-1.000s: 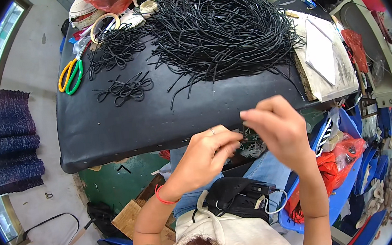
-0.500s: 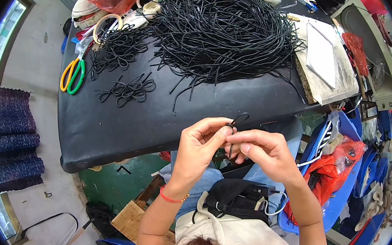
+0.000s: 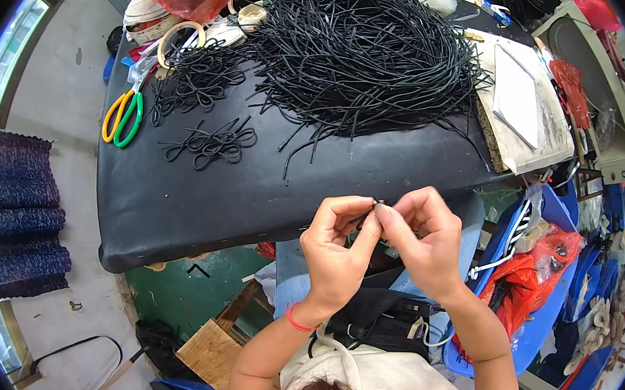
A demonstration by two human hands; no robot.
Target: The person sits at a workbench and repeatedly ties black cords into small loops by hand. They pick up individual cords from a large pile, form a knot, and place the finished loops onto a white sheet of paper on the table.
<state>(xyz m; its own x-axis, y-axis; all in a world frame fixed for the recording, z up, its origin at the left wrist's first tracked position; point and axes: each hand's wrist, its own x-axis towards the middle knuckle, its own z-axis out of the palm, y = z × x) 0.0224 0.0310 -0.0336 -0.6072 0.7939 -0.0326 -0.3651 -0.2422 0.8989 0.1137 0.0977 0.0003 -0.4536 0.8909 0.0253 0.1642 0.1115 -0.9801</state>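
Both hands meet in front of the table's near edge. My left hand [image 3: 338, 260] is closed, its thumb and forefinger pinching a short black cord [image 3: 379, 202]. My right hand [image 3: 428, 244] pinches the same cord, its thumb tip against the left thumb. Only a small dark bit of the cord shows at the fingertips; the rest is hidden by the fingers. On the black table [image 3: 193, 206] beyond lie a small group of looped black cords [image 3: 213, 142], a larger looped bunch [image 3: 200, 78] and a big heap of loose black cords [image 3: 367, 54].
Scissors [image 3: 125, 119] with orange and green handles lie at the table's left. A worn board [image 3: 547, 127] with a white sheet [image 3: 515, 96] is at the right. Beside my right arm stands a blue bin [image 3: 519, 344] holding red plastic bags [image 3: 513, 288]. A wooden stool [image 3: 209, 353] stands at lower left.
My hands have turned so both thumbs meet tip to tip. The cord's loop and hanging end, visible before, are now mostly hidden. The view has shifted slightly.
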